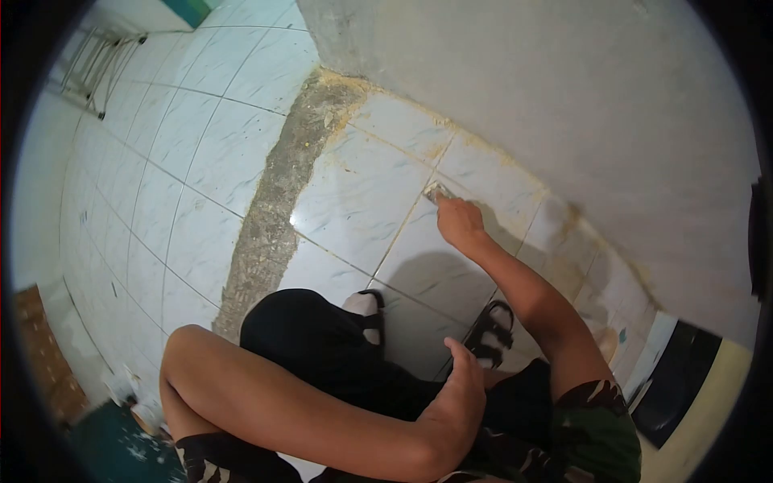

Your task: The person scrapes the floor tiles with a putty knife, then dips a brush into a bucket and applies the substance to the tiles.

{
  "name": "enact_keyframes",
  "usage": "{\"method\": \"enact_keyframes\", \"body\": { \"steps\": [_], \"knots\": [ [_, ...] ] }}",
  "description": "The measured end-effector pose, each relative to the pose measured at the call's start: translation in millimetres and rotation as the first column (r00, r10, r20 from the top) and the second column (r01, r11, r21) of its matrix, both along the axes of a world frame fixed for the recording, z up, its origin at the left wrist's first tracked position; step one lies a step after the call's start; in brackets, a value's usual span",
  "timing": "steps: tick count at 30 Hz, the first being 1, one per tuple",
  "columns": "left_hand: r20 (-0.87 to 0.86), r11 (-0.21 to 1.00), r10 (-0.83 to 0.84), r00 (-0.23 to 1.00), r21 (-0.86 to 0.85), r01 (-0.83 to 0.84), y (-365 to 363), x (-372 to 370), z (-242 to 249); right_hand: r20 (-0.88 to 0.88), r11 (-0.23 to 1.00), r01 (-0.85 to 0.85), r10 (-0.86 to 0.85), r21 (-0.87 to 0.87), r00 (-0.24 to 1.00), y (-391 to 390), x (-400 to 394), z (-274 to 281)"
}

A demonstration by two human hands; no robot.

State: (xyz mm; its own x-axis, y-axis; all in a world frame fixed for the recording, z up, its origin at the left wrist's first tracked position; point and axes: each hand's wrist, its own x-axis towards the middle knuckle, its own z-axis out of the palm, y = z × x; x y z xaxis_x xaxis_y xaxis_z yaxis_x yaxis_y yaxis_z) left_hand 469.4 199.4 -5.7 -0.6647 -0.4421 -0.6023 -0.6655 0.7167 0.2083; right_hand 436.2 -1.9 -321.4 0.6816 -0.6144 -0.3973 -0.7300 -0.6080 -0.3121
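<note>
My right hand [460,224] is closed around a small flat scraper [436,191], its fingers pointing down at the floor. The scraper's dull, pale-smeared edge touches a white tile [420,229] near a grout line crossing; its handle is hidden in the hand. My left arm is bent across my lap. The left hand [463,390] is held above my legs, over the dark sandal [491,332], with a finger stretched out and the rest partly hidden. Nothing shows in it.
A rough grey strip of bare concrete [278,189] cuts through the tiles. Yellowish residue [447,125] lines the foot of the grey wall [515,72]. A metal rack [97,68] stands far left; a black and white object [676,378] lies at lower right.
</note>
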Motion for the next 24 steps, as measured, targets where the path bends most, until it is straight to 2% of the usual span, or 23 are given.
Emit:
{"method": "enact_keyframes", "body": {
  "steps": [1,2,4,5,6,7,9,10,12,13,15,16,18,22,24],
  "knots": [
    [0.022,1.000,0.012,1.000,0.004,-0.012,2.3,6.3,3.6,0.020,0.994,0.110,-0.110,0.009,0.994,11.5,-1.3,-5.1],
    [0.048,1.000,0.024,0.999,0.001,-0.024,4.3,13.9,4.1,0.013,0.988,0.150,-0.150,0.027,0.989,25.2,-2.1,-10.1],
    [0.002,1.000,-0.013,1.000,-0.020,0.013,7.5,31.2,-1.4,0.351,0.905,0.418,-0.418,0.082,0.838,56.6,-6.1,-21.4],
    [-0.042,0.998,-0.008,0.999,-0.058,0.006,7.9,37.8,-5.1,0.338,0.893,0.440,-0.443,0.089,0.830,75.1,-6.6,-25.1],
    [-0.052,0.999,-0.028,0.998,-0.047,0.026,6.9,43.6,-8.9,0.223,0.728,0.561,-0.668,0.393,0.710,97.2,-2.8,-25.8],
    [-0.067,0.999,-0.041,0.997,-0.024,0.040,5.4,47.9,-12.4,0.039,0.460,0.622,-0.822,0.634,0.568,120.3,-0.1,-24.6],
    [-0.091,0.998,-0.066,0.994,0.001,0.066,3.8,51.1,-16.2,-0.010,0.335,0.625,-0.877,0.705,0.481,163.1,1.8,-23.9],
    [-0.057,0.998,-0.069,0.996,-0.010,0.069,3.2,51.1,-17.3,-0.016,0.322,0.633,-0.884,0.704,0.468,178.4,2.3,-24.2],
    [-0.023,0.996,-0.088,0.996,-0.016,0.087,2.7,57.5,-19.8,-0.173,0.082,0.577,-0.911,0.813,0.373,206.0,5.2,-28.0],
    [-0.045,0.997,-0.076,0.996,-0.010,0.076,2.7,62.9,-20.8,-0.179,0.070,0.581,-0.916,0.811,0.360,222.5,8.3,-43.5],
    [-0.072,0.997,-0.079,0.994,0.000,0.080,2.4,69.2,-23.2,-0.016,0.221,0.672,-0.945,0.707,0.327,253.4,18.5,-81.8],
    [-0.071,0.997,-0.079,0.994,0.011,0.080,2.0,71.8,-24.9,-0.019,0.210,0.676,-0.949,0.706,0.315,249.0,31.1,-66.4],
    [-0.068,0.996,-0.083,0.994,0.018,0.085,1.3,77.8,-27.1,-0.218,-0.131,0.618,-0.974,0.775,0.067,237.7,50.7,-38.8],
    [-0.071,0.997,-0.080,0.994,-0.022,0.079,1.3,83.3,-25.8,-0.222,-0.166,0.607,-0.975,0.777,0.018,244.9,53.3,-46.3],
    [-0.064,0.997,-0.073,0.995,-0.019,0.072,3.8,83.2,-25.3,-0.120,-0.059,0.630,-0.991,0.774,0.055,252.4,52.3,-51.9]
  ]
}}
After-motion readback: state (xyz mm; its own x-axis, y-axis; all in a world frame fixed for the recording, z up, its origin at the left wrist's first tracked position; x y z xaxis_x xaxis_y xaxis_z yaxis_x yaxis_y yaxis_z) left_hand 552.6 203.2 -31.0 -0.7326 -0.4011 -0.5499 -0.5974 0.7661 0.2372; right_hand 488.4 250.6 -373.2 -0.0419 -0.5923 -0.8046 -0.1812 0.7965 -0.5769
